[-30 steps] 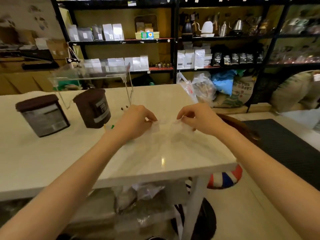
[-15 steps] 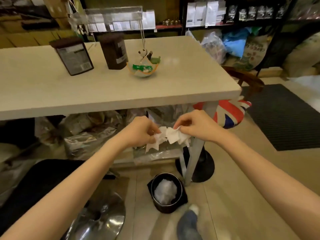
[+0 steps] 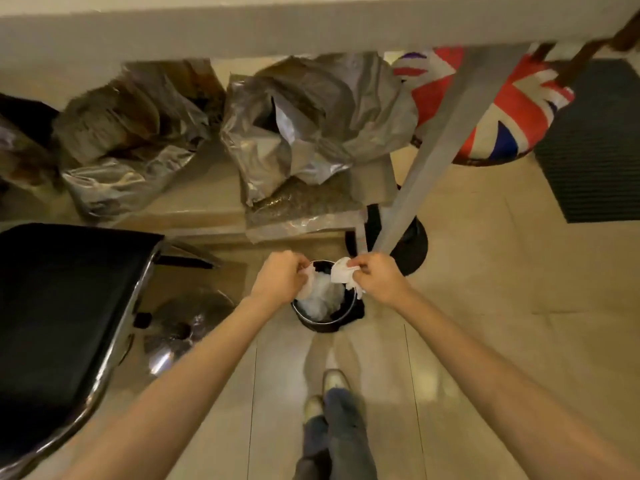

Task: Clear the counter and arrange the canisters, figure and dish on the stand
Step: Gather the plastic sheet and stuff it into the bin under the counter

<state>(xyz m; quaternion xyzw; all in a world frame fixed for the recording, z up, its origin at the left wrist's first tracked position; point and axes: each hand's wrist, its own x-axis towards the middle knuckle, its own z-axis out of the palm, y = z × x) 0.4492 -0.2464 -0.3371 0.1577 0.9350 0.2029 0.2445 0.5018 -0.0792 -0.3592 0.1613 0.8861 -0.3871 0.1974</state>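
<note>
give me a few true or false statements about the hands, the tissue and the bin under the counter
1. Both hands hold white tissue above the bin. True: the left hand and right hand each pinch a piece of tissue over the small black bin.
2. The bin is empty. False: white crumpled paper already lies inside it.
3. The bin stands on the floor near the counter leg. True.
4. The stool to the right has a plain black seat. False: its seat bears a red, white and blue flag pattern.
5. The right hand is open and flat. False: its fingers are closed on the tissue.
</note>
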